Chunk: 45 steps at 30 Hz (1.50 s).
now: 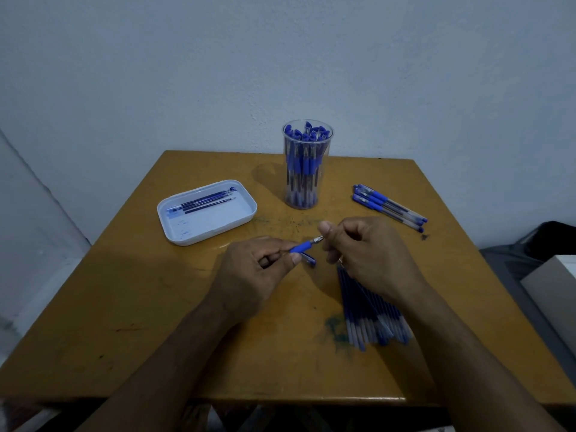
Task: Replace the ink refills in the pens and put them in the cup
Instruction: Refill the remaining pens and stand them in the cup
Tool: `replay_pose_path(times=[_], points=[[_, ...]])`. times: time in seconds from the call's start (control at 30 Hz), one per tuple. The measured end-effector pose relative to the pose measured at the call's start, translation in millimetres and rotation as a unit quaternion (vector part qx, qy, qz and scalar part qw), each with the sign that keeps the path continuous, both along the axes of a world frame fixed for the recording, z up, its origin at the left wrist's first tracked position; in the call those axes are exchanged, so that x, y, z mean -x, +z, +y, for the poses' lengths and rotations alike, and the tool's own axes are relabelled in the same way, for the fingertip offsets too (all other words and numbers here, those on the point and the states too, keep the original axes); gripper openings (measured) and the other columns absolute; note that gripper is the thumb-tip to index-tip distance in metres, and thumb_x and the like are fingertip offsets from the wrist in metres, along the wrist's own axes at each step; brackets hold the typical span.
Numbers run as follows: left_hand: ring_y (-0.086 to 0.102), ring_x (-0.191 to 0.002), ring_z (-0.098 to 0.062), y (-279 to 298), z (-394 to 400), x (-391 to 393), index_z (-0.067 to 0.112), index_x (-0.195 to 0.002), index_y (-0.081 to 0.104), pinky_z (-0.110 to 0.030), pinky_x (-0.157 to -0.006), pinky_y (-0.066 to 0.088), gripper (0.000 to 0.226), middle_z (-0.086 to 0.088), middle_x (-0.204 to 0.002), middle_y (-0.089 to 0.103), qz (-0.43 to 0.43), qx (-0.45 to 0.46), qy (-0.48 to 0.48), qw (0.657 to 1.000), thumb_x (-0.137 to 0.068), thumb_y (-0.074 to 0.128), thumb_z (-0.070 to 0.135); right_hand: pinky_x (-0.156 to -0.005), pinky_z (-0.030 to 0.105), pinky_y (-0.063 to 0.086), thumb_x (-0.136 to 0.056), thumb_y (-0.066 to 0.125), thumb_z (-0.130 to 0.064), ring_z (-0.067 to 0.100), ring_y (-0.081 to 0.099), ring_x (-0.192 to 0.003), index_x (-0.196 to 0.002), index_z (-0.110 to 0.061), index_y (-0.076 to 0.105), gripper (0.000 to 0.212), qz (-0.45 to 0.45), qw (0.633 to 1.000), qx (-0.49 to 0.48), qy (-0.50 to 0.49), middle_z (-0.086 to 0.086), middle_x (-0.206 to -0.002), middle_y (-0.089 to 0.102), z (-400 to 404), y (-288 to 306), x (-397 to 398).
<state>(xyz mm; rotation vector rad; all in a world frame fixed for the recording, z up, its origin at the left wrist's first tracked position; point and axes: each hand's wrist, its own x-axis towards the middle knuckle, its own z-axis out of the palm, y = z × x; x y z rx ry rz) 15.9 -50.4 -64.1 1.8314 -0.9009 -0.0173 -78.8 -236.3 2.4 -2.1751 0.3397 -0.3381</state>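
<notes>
Left hand [252, 269]: bare, no ring or glove.
Right hand [371, 254]: bare, no ring or glove.
Forearms: bare, no sleeves, no watch.

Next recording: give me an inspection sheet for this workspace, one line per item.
Surface: wooden table, scratched, blue-green ink stain near the front.
Job's things: clear cup full of capped blue pens; loose pens lying right of it; pile of refills under the right forearm; white tray holding a few refills.
Clutter: pen cap lying between the hands.
Grippers: left hand grips a pen; right hand pinches its tip.
Cables: nothing seen.
Surroundings: plain wall; dark and pale objects at far right, unclear.
</notes>
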Motion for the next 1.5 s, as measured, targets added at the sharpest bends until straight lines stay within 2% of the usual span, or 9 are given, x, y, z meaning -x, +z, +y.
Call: replay_pose_path(times=[0.17,0.4,0.6,0.83,1.03,1.13,1.23,1.37,1.5], points=[[0.055,-0.067,-0.015,0,-1,0,0.021,-0.117,0.076,-0.03,-0.056,0.047,0.024,0.008,-0.075,0.064,-0.006,0.003,-0.01,1.0,-0.095,0.069,0.028,-0.046,0.023,0.042,-0.094,0.07,-0.025,0.011,0.052,-0.047,-0.089,-0.022,0.074,0.007,-0.012,0.996,-0.08,0.044,0.0,-0.08,0.07,0,4,3],[0.059,-0.072,-0.016,0,0,0,0.022,-0.119,0.076,-0.026,-0.061,0.048,0.026,0.011,-0.079,0.067,-0.013,-0.017,-0.005,1.0,-0.095,0.069,0.028,-0.057,0.031,0.046,-0.093,0.07,-0.038,0.004,0.054,-0.053,-0.083,-0.028,0.073,0.015,0.013,1.0,-0.012,0.012,-0.003,-0.08,0.072,-1,-1,0],[0.057,-0.071,-0.012,3,-1,1,0.022,-0.118,0.076,-0.02,-0.061,0.044,0.025,0.018,-0.077,0.063,-0.026,-0.005,-0.003,1.0,-0.094,0.071,0.026,-0.046,0.023,0.039,-0.092,0.073,-0.025,0.008,0.048,-0.044,-0.082,-0.019,0.075,0.011,-0.002,0.998,-0.062,0.028,-0.003,-0.061,0.066,1,1,2],[0.059,-0.071,-0.014,6,-2,4,0.024,-0.119,0.075,-0.032,-0.058,0.048,0.03,0.015,-0.079,0.06,-0.112,-0.005,0.029,0.993,-0.094,0.064,0.038,-0.042,0.022,0.038,-0.092,0.073,-0.016,0.011,0.047,-0.042,-0.08,-0.008,0.073,0.014,-0.006,0.986,-0.164,-0.015,0.008,-0.066,0.072,6,0,0],[0.06,-0.072,-0.015,7,-2,5,0.025,-0.117,0.074,-0.032,-0.06,0.05,0.023,0.01,-0.079,0.065,-0.071,0.0,0.049,0.996,-0.096,0.067,0.031,-0.043,0.021,0.039,-0.092,0.074,-0.022,0.01,0.049,-0.045,-0.099,-0.009,0.075,0.014,-0.01,0.981,-0.195,-0.019,0.017,-0.081,0.072,12,-1,-3],[0.062,-0.07,-0.017,8,-2,4,0.031,-0.113,0.071,-0.045,-0.066,0.056,0.017,-0.004,-0.075,0.065,0.059,0.051,0.103,0.992,-0.097,0.067,0.03,-0.061,0.021,0.045,-0.09,0.072,-0.043,0.008,0.062,-0.073,-0.132,-0.023,0.065,0.047,0.019,0.998,-0.04,-0.037,0.0,-0.097,0.072,15,-2,-8],[0.067,-0.077,-0.023,9,0,-1,0.026,-0.116,0.07,-0.044,-0.073,0.06,0.019,-0.007,-0.077,0.067,0.116,0.071,0.142,0.98,-0.098,0.065,0.03,-0.082,0.021,0.047,-0.099,0.062,-0.04,0.011,0.058,-0.104,-0.135,-0.024,0.062,0.04,0.132,0.971,0.201,-0.01,-0.003,-0.122,0.064,26,2,-13],[0.067,-0.075,-0.009,11,1,0,0.02,-0.122,0.07,-0.017,-0.066,0.054,0.025,0.001,-0.076,0.067,0.11,0.059,0.147,0.981,-0.1,0.062,0.028,-0.081,0.031,0.051,-0.102,0.055,-0.039,0.013,0.053,-0.095,-0.121,-0.023,0.062,0.026,0.223,0.934,0.278,-0.001,0.0,-0.126,0.047,43,-11,-21],[0.066,-0.074,-0.003,10,-1,-1,0.017,-0.124,0.069,-0.012,-0.065,0.052,0.027,0.002,-0.076,0.067,0.123,0.057,0.136,0.981,-0.1,0.062,0.027,-0.078,0.032,0.055,-0.099,0.062,-0.029,0.017,0.057,-0.094,-0.128,-0.022,0.055,0.03,0.223,0.922,0.315,-0.006,0.003,-0.132,0.04,47,-22,-20]])
